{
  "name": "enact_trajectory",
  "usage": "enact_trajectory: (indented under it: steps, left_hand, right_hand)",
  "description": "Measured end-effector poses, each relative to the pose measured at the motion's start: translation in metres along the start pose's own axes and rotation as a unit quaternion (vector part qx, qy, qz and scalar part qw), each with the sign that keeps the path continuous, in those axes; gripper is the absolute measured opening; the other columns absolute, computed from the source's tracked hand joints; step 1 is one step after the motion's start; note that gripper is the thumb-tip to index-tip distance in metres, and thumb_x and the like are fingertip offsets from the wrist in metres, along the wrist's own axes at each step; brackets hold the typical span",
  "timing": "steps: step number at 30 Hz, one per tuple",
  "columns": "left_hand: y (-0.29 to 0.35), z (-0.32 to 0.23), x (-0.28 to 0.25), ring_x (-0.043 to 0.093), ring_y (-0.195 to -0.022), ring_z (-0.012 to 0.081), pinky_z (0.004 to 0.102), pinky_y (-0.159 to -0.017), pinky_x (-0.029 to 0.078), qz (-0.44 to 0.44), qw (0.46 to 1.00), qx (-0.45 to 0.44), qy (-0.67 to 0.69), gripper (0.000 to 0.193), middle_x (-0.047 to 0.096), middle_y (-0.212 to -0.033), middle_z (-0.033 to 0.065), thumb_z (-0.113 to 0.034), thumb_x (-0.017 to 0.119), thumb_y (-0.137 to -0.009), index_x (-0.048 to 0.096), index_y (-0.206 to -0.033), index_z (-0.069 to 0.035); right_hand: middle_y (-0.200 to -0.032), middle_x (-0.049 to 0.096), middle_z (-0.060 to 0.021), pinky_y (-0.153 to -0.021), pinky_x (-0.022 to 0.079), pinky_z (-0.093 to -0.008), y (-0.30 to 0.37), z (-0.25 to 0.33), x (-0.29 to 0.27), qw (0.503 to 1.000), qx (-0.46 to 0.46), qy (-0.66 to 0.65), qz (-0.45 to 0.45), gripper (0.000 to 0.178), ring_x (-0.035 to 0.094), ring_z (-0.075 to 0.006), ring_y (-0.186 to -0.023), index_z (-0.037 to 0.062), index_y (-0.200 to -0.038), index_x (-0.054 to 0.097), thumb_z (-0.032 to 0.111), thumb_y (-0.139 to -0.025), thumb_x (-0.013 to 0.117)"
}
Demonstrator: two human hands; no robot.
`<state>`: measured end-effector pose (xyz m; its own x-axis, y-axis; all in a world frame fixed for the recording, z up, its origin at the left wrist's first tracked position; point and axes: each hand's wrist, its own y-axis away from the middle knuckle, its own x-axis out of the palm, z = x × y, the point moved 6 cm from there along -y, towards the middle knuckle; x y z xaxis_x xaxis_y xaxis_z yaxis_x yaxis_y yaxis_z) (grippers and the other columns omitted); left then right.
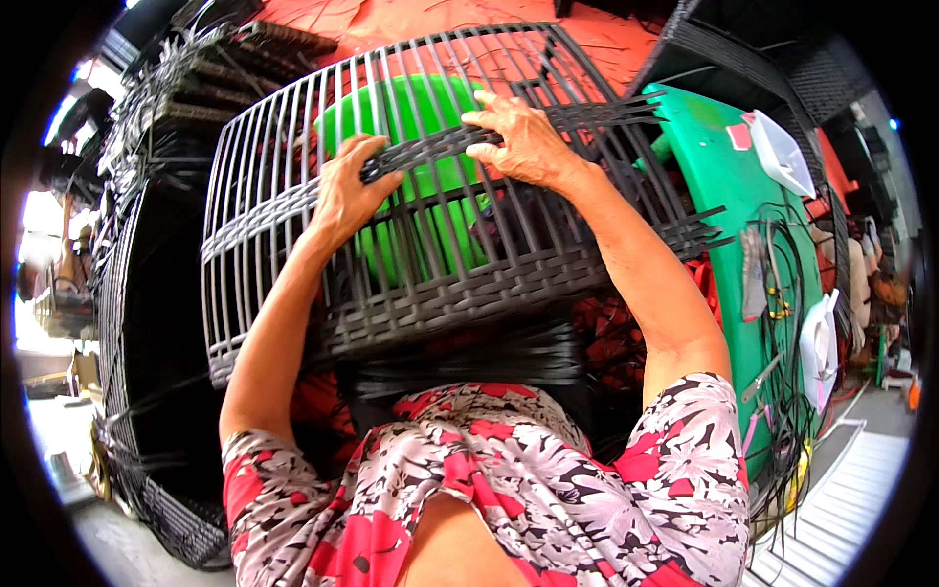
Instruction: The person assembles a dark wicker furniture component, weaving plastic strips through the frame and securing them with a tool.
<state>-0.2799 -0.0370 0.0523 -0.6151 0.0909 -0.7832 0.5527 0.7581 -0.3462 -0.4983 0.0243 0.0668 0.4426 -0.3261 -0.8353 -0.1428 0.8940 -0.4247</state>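
Note:
A large dark wicker panel [469,286] lies tilted across in front of me, with long strips crossing a frame and a tightly woven edge toward my body. A braided woven band [427,150] runs across its middle, and loose strip ends stick out at its right. My left hand [347,191] grips this band left of centre, thumb on the near side and fingers on the far side. Further right, my right hand [525,142] pinches the same band, its fingertips pointing left. Part of the band is hidden beneath both hands.
Behind the panel's strips shows a bright green plastic thing [421,108]. To the right, a green tabletop [699,147] carries a white tray [781,155], black strips [790,264] and small tools. Stacked wicker pieces [161,117] rise at the left. Red sheeting [391,24] covers the floor beyond.

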Motion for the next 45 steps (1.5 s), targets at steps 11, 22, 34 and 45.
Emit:
enact_trajectory:
  steps: [11, 22, 34, 45]
  left_hand:
    - [-0.059, -0.124, 0.073, 0.040, -0.122, 0.0357, 0.0436, -0.103, 0.030, 0.085, 0.978, 0.185, -0.051, 0.051, 0.047, -0.127, 0.0201, -0.028, 0.061, -0.082, 0.049, -0.121, 0.002]
    - [-0.080, -0.117, 0.118, 0.049, -0.117, 0.0275, 0.0427, -0.100, 0.030, 0.091, 0.987, 0.124, -0.055, 0.043, 0.055, -0.122, 0.0133, -0.021, 0.056, -0.081, 0.054, -0.122, -0.007]
    - [-0.083, -0.115, 0.119, 0.057, -0.104, 0.0280, 0.0390, -0.092, 0.037, 0.060, 0.993, 0.099, 0.019, 0.039, 0.062, -0.110, 0.0131, -0.024, 0.058, -0.074, 0.064, -0.109, -0.006]
    - [-0.077, -0.115, 0.120, 0.049, -0.114, 0.0302, 0.0412, -0.098, 0.032, 0.049, 0.993, 0.100, 0.034, 0.041, 0.056, -0.119, 0.0146, -0.023, 0.055, -0.078, 0.060, -0.114, -0.005]
  right_hand:
    - [-0.130, 0.049, -0.0115, -0.103, 0.033, -0.0427, 0.052, -0.098, -0.082, 0.983, 0.078, 0.139, 0.093, 0.047, 0.041, -0.0303, -0.122, 0.0063, -0.121, 0.054, 0.012, -0.076, 0.060]
    - [-0.121, 0.050, -0.0085, -0.085, 0.035, -0.0531, 0.032, -0.078, -0.030, 0.951, 0.122, 0.245, 0.142, 0.048, 0.042, -0.0259, -0.118, 0.0082, -0.121, 0.050, 0.007, -0.073, 0.054]
    - [-0.112, 0.055, -0.0091, -0.081, 0.042, -0.0498, 0.032, -0.078, -0.058, 0.972, 0.074, 0.216, -0.062, 0.036, 0.050, -0.0303, -0.108, 0.0085, -0.109, 0.058, 0.011, -0.073, 0.055]
    - [-0.085, 0.063, -0.0165, -0.062, 0.054, -0.0361, 0.122, -0.235, -0.101, 0.741, 0.560, -0.192, -0.315, 0.041, 0.065, -0.0266, -0.075, 0.0004, -0.102, 0.056, 0.030, -0.078, 0.069]
